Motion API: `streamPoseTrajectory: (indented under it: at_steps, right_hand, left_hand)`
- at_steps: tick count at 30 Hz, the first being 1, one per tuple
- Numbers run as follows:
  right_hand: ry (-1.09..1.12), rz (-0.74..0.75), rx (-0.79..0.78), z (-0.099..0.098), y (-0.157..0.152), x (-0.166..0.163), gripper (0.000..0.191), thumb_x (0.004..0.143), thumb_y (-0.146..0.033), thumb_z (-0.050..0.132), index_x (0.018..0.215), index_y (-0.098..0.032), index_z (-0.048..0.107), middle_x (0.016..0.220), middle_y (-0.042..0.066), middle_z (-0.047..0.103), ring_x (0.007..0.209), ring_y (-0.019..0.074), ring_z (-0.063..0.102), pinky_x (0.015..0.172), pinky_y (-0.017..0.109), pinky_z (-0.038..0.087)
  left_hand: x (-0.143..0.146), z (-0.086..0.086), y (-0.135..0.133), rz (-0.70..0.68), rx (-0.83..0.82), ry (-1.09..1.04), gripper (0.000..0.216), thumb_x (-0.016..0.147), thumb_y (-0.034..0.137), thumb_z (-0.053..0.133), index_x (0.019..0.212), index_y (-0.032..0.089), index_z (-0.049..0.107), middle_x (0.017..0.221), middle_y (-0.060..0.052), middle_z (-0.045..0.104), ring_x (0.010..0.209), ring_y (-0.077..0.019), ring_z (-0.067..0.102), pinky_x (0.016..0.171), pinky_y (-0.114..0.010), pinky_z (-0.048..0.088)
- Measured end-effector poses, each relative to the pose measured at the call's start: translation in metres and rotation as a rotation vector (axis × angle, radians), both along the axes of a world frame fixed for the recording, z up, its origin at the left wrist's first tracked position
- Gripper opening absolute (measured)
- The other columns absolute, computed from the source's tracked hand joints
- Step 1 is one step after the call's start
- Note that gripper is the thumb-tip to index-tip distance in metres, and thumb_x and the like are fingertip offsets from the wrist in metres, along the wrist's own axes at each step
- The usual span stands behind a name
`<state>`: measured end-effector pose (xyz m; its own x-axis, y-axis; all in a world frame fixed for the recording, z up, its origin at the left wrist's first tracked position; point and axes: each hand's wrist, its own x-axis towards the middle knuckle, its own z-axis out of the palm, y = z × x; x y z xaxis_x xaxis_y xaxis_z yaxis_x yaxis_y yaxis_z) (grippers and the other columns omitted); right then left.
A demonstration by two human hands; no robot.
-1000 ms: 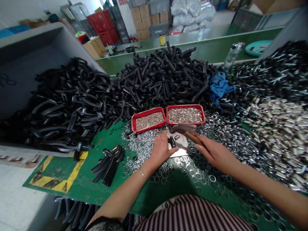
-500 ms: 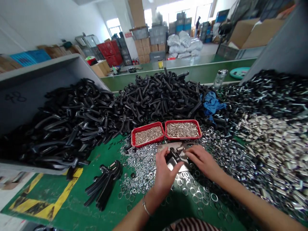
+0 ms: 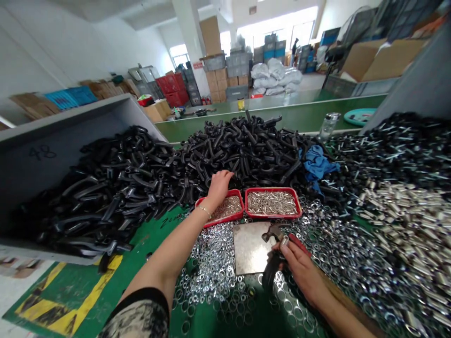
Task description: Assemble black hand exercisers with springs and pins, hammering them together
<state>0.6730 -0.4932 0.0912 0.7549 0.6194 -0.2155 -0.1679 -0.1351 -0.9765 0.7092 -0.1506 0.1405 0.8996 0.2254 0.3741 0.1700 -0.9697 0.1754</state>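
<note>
My left hand [image 3: 219, 185] reaches over the left red tray [image 3: 242, 212] to the near edge of the heap of black curved handles [image 3: 246, 150]. Its fingertips are hidden, so I cannot see whether they grip a handle. My right hand [image 3: 299, 263] is closed on a black handle part [image 3: 270, 271] with a small metal cylinder [image 3: 283, 241] at its top, held by the right edge of a metal plate [image 3: 251, 249]. Just beyond that hand lies a hammer [image 3: 273, 232] with a red grip, partly covered by the hand.
A second red tray [image 3: 299, 206] holds small metal pins. Loose washers and rings [image 3: 211, 267] surround the plate. Metal cylinders [image 3: 405, 220] are heaped at right, near a blue cloth [image 3: 319, 164]. A grey bin [image 3: 116, 101] of handles stands left.
My left hand has left the plate and moved forward to the heap of handles. My right hand has come nearer and now holds the black part. The hammer and plate are more exposed.
</note>
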Motion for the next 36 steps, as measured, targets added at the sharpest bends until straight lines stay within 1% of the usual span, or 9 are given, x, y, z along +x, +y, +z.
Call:
streamPoseTrajectory:
  at_steps: [8,13,16,19,22,24,29,32,36]
  right_hand:
    - [0.113,-0.086,-0.042,-0.011,-0.005,0.001,0.040,0.091,-0.063,0.054,0.093,-0.024,0.065,0.084,0.002,0.062,0.071,0.0191,0.058,0.063,0.031,0.053]
    - [0.117,-0.108,-0.034,-0.018,0.000,0.013,0.039,0.092,-0.061,0.053,0.094,-0.024,0.062,0.084,0.002,0.062,0.066,0.0177,0.055,0.058,0.030,0.050]
    - [0.123,-0.123,-0.005,-0.017,0.001,0.022,0.038,0.091,-0.060,0.056,0.095,-0.023,0.062,0.091,0.003,0.064,0.066,0.0159,0.054,0.057,0.028,0.049]
    - [0.101,-0.096,0.010,-0.011,0.000,0.025,0.039,0.090,-0.060,0.059,0.095,-0.022,0.062,0.089,0.002,0.062,0.063,0.0127,0.050,0.053,0.024,0.045]
    - [-0.028,-0.057,-0.075,-0.004,0.001,0.024,0.042,0.090,-0.063,0.055,0.092,-0.022,0.060,0.080,0.000,0.059,0.062,0.0128,0.049,0.050,0.023,0.041]
    - [-0.158,-0.027,-0.136,0.001,0.005,0.022,0.041,0.092,-0.062,0.052,0.086,-0.022,0.058,0.074,-0.001,0.056,0.062,0.0138,0.051,0.051,0.024,0.041]
    - [-0.519,0.103,-0.237,0.015,0.016,0.014,0.035,0.098,-0.052,0.047,0.079,-0.023,0.052,0.069,0.000,0.057,0.067,0.0179,0.056,0.063,0.029,0.041]
    - [-0.623,0.156,-0.270,0.023,0.019,0.010,0.034,0.099,-0.050,0.044,0.080,-0.023,0.052,0.072,0.001,0.060,0.070,0.0193,0.057,0.067,0.031,0.040]
    - [-0.682,0.170,-0.316,0.026,0.018,0.009,0.034,0.100,-0.049,0.043,0.079,-0.023,0.051,0.071,0.001,0.062,0.069,0.0197,0.059,0.066,0.030,0.039]
  left_hand:
    - [0.068,-0.016,0.066,-0.345,0.114,0.213,0.037,0.091,0.009,0.041,0.115,0.016,0.068,0.158,-0.007,0.041,0.145,-0.0297,0.033,0.116,-0.052,0.023]
    - [0.070,-0.015,0.076,-0.502,0.082,0.208,0.029,0.089,0.009,0.043,0.100,0.014,0.069,0.140,-0.011,0.056,0.146,-0.0282,0.032,0.120,-0.055,0.015]
    - [0.056,-0.005,0.079,-0.492,0.081,0.216,0.023,0.090,0.012,0.046,0.097,0.014,0.067,0.121,-0.014,0.062,0.139,-0.0301,0.040,0.118,-0.057,0.020]
    - [0.025,0.014,0.071,-0.302,0.030,0.127,0.019,0.089,0.018,0.053,0.104,0.015,0.064,0.121,-0.015,0.059,0.128,-0.0325,0.048,0.113,-0.057,0.031]
    - [-0.023,0.030,0.031,-0.088,-0.228,-0.101,0.031,0.094,0.027,0.052,0.123,0.017,0.055,0.119,-0.013,0.059,0.114,-0.0275,0.057,0.102,-0.050,0.045]
    - [-0.059,0.029,-0.016,-0.039,-0.581,-0.101,0.033,0.096,0.036,0.051,0.124,0.019,0.051,0.102,-0.008,0.065,0.089,-0.0207,0.065,0.082,-0.039,0.055]
    - [-0.129,-0.013,-0.140,-0.050,-1.427,0.165,0.044,0.096,0.060,0.044,0.108,0.018,0.051,0.070,-0.002,0.067,0.050,-0.0138,0.059,0.049,-0.025,0.047]
    - [-0.143,-0.035,-0.175,-0.013,-1.572,0.148,0.050,0.096,0.064,0.039,0.108,0.017,0.053,0.058,0.000,0.064,0.045,-0.0142,0.057,0.047,-0.024,0.045]
    - [-0.143,-0.038,-0.182,-0.020,-1.563,0.128,0.055,0.094,0.069,0.039,0.105,0.018,0.056,0.051,0.002,0.060,0.041,-0.0130,0.053,0.042,-0.022,0.039]
